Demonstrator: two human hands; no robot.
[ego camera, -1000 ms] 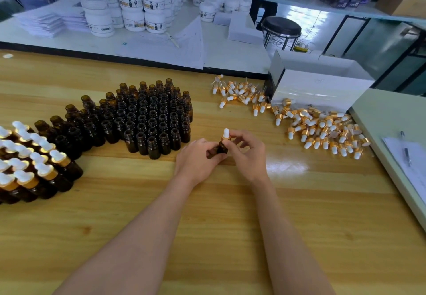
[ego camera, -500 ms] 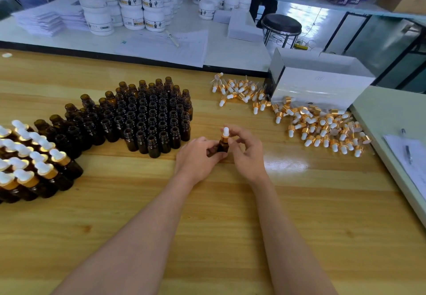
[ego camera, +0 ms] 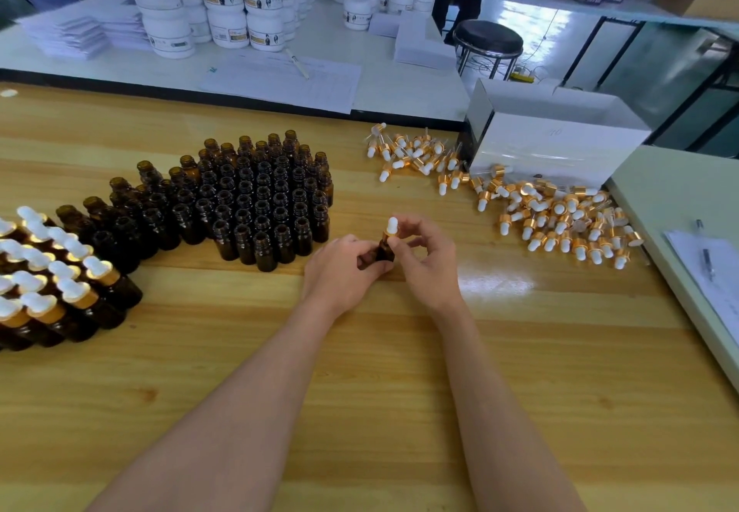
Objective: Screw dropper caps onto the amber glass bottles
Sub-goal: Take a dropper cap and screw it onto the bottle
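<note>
My left hand (ego camera: 344, 269) grips a small amber glass bottle (ego camera: 384, 250) near the middle of the wooden table (ego camera: 400, 371). A dropper cap (ego camera: 391, 228) with a white bulb and gold collar sits on the bottle's neck, and my right hand (ego camera: 428, 261) pinches that collar. A block of several uncapped amber bottles (ego camera: 256, 195) stands to the left of my hands. Capped bottles (ego camera: 52, 283) are grouped at the far left. Loose dropper caps (ego camera: 560, 219) lie scattered to the right.
A white open box (ego camera: 552, 139) stands behind the loose caps at the back right. A grey side table (ego camera: 680, 199) with papers and a pen (ego camera: 706, 255) borders the right edge. White jars (ego camera: 224, 3) and papers fill the bench behind.
My right hand's fingers have shifted around the cap's collar while the bottle stays in the same spot in my left hand.
</note>
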